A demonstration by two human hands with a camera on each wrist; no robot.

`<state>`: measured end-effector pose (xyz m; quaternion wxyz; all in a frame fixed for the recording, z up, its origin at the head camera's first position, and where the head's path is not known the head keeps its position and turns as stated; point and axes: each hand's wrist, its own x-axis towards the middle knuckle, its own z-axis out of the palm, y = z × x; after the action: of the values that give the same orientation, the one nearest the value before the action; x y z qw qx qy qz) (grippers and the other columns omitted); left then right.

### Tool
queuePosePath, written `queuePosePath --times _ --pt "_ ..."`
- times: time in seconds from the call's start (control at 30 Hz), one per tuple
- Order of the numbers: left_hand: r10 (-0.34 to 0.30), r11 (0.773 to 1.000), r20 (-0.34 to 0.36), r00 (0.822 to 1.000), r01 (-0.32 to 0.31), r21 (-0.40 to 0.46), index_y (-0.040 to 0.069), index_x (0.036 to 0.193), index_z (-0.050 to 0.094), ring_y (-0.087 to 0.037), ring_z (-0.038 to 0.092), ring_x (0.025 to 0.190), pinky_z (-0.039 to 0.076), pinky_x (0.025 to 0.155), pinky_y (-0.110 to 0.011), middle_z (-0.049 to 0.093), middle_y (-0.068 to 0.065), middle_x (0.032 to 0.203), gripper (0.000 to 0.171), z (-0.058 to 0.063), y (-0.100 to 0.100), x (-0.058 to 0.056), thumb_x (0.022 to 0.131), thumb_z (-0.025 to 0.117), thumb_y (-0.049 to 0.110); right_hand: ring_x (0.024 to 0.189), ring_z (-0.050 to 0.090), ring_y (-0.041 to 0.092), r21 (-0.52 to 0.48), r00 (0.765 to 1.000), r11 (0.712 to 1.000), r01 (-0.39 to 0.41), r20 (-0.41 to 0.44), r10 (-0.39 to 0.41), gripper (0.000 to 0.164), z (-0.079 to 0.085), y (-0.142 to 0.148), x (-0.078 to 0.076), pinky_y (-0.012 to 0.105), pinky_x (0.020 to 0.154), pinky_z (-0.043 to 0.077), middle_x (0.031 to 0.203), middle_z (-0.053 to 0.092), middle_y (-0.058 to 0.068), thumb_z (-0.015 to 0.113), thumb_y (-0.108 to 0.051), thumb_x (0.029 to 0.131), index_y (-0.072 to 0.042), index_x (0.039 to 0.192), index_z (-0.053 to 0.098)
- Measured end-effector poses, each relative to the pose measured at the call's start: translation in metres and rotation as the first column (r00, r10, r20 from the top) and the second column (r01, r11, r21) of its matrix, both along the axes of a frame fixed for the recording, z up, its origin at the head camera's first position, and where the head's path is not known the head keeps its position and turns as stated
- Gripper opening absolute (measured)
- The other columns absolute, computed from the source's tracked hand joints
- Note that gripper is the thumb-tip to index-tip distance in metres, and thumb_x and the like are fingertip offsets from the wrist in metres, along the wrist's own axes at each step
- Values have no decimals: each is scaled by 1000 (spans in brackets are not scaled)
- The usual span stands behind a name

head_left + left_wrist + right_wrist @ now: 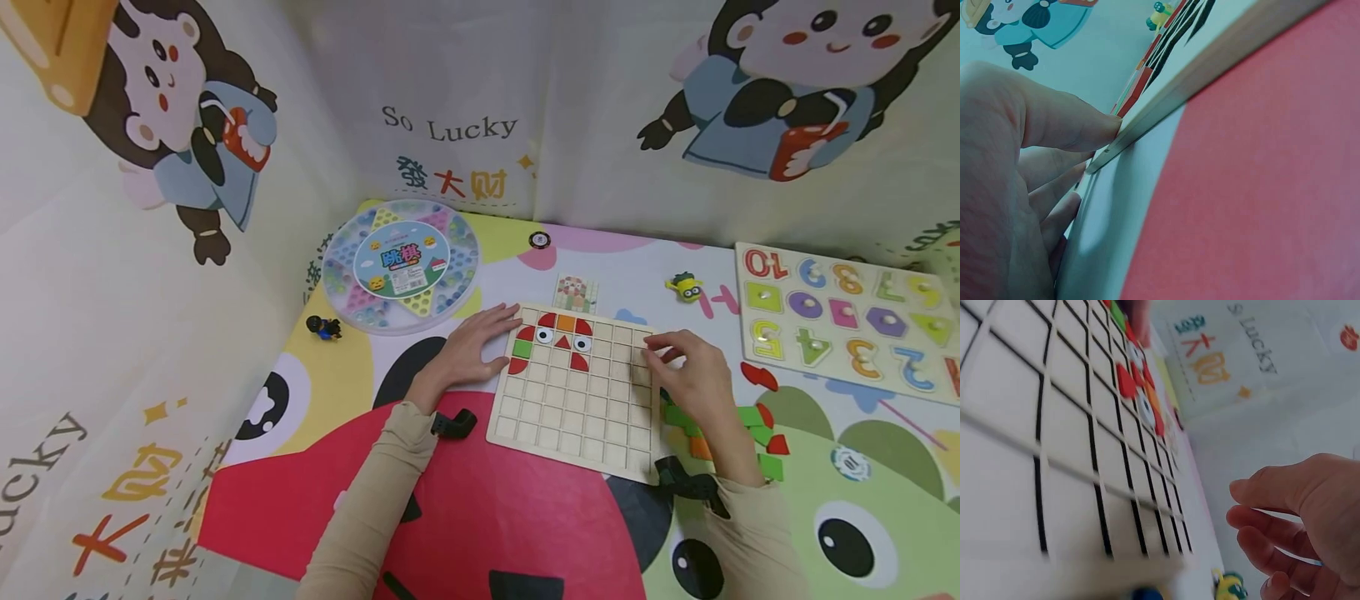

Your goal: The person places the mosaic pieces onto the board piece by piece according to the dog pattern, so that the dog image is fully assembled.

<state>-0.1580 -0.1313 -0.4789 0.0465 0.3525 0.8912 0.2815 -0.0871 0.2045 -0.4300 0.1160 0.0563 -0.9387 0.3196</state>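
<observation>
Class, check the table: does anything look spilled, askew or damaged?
Nothing looks damaged. Loose tiles lie jumbled right of the grid board, with red pieces apart above them, untidy against the board's neat squares.

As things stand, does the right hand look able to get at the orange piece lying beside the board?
Probably yes: the right hand looks empty, and the orange piece lies close by, uncovered at least in part, near green pieces. The hand would likely need to draw back first.
</observation>
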Motion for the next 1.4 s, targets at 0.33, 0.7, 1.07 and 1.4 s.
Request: queuePosePath --times 0.33,0.7,1.07,1.4 --pt "7 1000 11 1000 -7 7 8 147 47 -26 22 149 17 120 -46 32 -7 159 64 1 -1 1 87 62 26 82 61 35 22 993 998 65 95 -66 26 1 28 9 23 56 42 97 66 22 72 -12 89 5 108 71" --pt "-1 1000 3 1000 1 14 8 147 47 -25 22 149 17 120 -46 33 -7 159 65 0 0 0 87 61 28 88 61 39 52 977 991 122 172 -130 30 -3 46 13 33 64 46 99 62 22 67 -16 93 6 113 69" --pt "0 1000 4 1000 0 18 8 147 48 -27 23 148 19 119 -48 33 -8 159 64 1 1 0 87 62 26 90 51 36 89 938 973 215 260 -231 36 -8 76 21 26 61 42 103 58 25 64 -17 94 10 118 65" --pt "4 1000 2 1000 -4 13 8 147 48 -26 23 148 18 119 -47 33 -8 159 64 1 1 2 87 62 26 94 53 42 111 899 968 224 360 -249 47 -13 101 30 35 68 42 113 59 30 63 -19 96 12 130 55"
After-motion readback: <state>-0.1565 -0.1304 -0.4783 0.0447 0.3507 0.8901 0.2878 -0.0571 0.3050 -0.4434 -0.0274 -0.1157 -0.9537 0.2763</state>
